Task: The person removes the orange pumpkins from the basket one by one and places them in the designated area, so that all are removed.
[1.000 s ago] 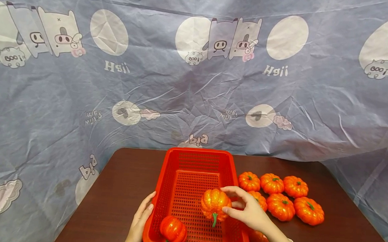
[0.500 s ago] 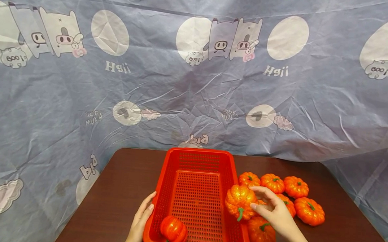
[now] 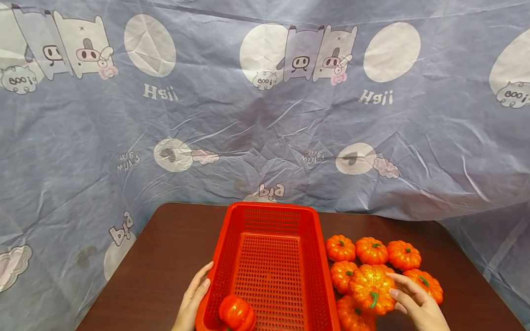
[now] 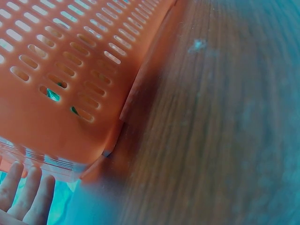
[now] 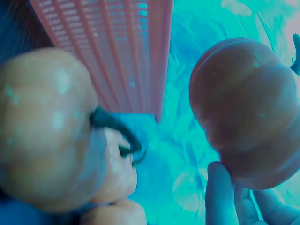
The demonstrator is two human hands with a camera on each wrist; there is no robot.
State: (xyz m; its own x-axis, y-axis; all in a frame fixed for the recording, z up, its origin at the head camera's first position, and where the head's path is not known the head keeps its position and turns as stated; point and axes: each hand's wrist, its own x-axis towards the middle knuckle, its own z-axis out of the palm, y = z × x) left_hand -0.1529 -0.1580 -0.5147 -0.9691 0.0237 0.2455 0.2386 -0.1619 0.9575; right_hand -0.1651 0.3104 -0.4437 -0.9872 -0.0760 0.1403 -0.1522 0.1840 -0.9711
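Note:
My right hand point(image 3: 423, 308) holds a shiny orange toy pumpkin point(image 3: 372, 289) by its right side, thumb and fingers curled on it. Its green stem points toward me. This held pumpkin point(image 5: 248, 112) is off the table in the right wrist view, apart from the larger pumpkin point(image 5: 47, 131) at left. My left hand point(image 3: 190, 303) rests against the outer left side of the red plastic basket point(image 3: 218, 262). Straight fingers point(image 4: 35, 192) touch the basket wall in the left wrist view. One redder pumpkin point(image 3: 237, 314) lies tipped in the basket's near left corner.
Several orange pumpkins point(image 3: 404, 255) stand on the dark wooden table point(image 3: 177, 240), right of the basket. The nearest pumpkin point(image 3: 357, 323) sits close beside the basket's right wall. A grey-blue printed cloth point(image 3: 267, 121) hangs behind the table.
My right hand has carried the pumpkin rightward, from over the basket, across its right rim, to above the other pumpkins. My left hand and the basket have stayed put.

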